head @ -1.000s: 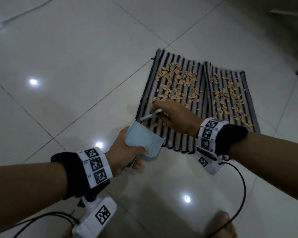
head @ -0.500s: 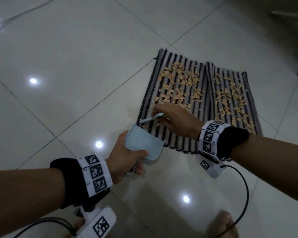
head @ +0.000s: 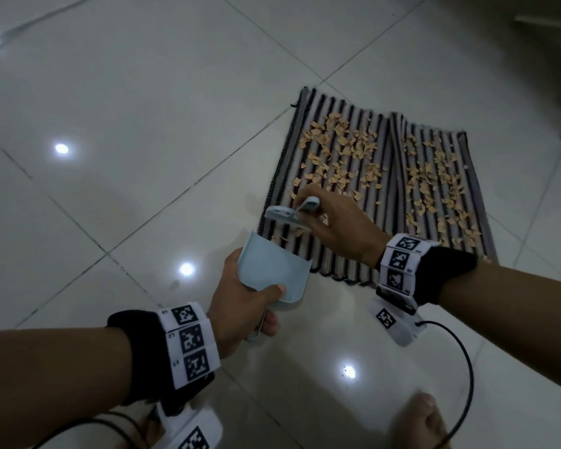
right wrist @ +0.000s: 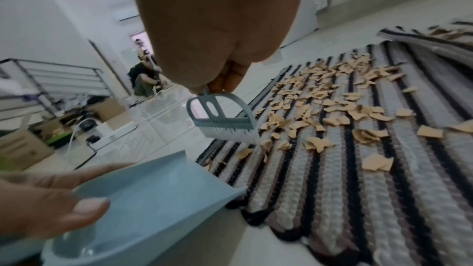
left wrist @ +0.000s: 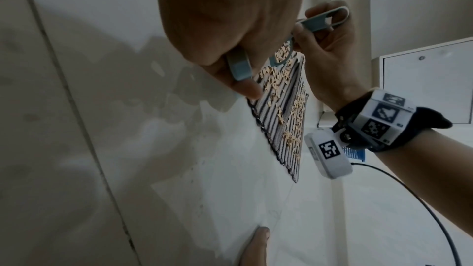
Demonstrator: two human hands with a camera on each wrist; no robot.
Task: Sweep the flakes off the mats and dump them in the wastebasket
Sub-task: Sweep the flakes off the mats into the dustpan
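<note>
Two striped mats lie side by side on the tiled floor, the left mat [head: 337, 176] and the right mat [head: 441, 189], both strewn with tan flakes [head: 340, 150]. My right hand [head: 334, 228] grips a small light-blue brush [head: 289, 217] by its handle, bristles [right wrist: 230, 133] on the left mat's near left part among a few flakes. My left hand [head: 243, 306] holds a light-blue dustpan [head: 269, 273] by its handle, thumb on its tray. The pan's lip [right wrist: 212, 177] sits at the mat's near left corner. The pan looks bare inside. No wastebasket is in view.
Glossy white floor tiles [head: 110, 157] surround the mats. My bare toes [head: 418, 419] show at the bottom edge. A wrist cable [head: 460, 367] trails by my right arm. Boxes, a metal rack [right wrist: 51, 76] and another person are far off in the right wrist view.
The view has shifted slightly. My right hand has tilted the brush, so its head shows more fully, and drawn a few flakes toward the pan. The dustpan has stayed at the mat's corner.
</note>
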